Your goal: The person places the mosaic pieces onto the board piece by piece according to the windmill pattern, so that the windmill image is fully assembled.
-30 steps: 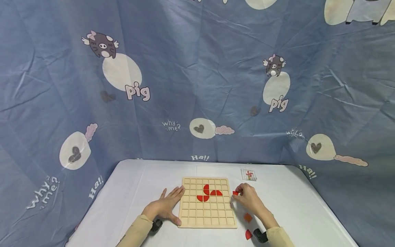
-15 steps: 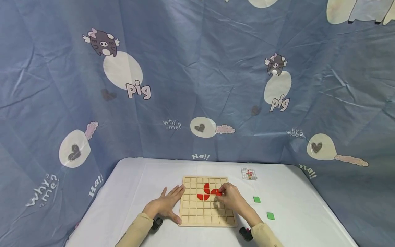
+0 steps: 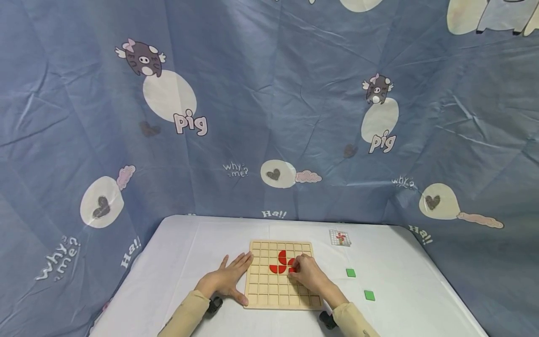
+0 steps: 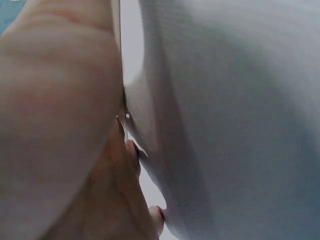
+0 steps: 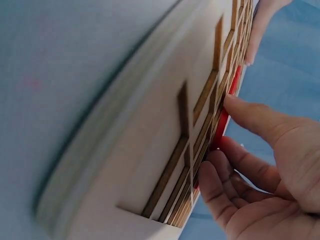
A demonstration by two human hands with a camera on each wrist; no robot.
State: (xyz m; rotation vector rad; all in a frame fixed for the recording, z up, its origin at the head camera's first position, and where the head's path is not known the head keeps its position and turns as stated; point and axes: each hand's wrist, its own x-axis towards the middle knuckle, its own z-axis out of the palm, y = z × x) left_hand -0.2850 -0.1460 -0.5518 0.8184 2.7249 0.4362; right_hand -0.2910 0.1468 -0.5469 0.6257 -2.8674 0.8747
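Observation:
A wooden grid board (image 3: 263, 301) lies on the white table. My left hand (image 3: 225, 281) rests with fingers spread at its left edge; the left wrist view shows mostly palm and white cloth. Over the board's right half, my right hand (image 3: 310, 275) pinches a red quarter-circle tile (image 5: 220, 126) between thumb and fingers, low against the grid. Several like tiles lie in the squares beside it, among them an upper red tile (image 3: 282, 257) and a left red tile (image 3: 273, 269). My fingers partly cover those on the right.
Two green square tiles (image 3: 351, 272) lie on the table (image 3: 404, 271) right of my right forearm. Behind them is a small card (image 3: 339, 238) with a printed grid and red pattern. A blue printed curtain (image 3: 269, 117) hangs behind the table.
My right hand has moved left from beside the board to over it, carrying the red tile. Its arm now hides the orange and red pieces and uncovers the green tiles. My left hand stays put.

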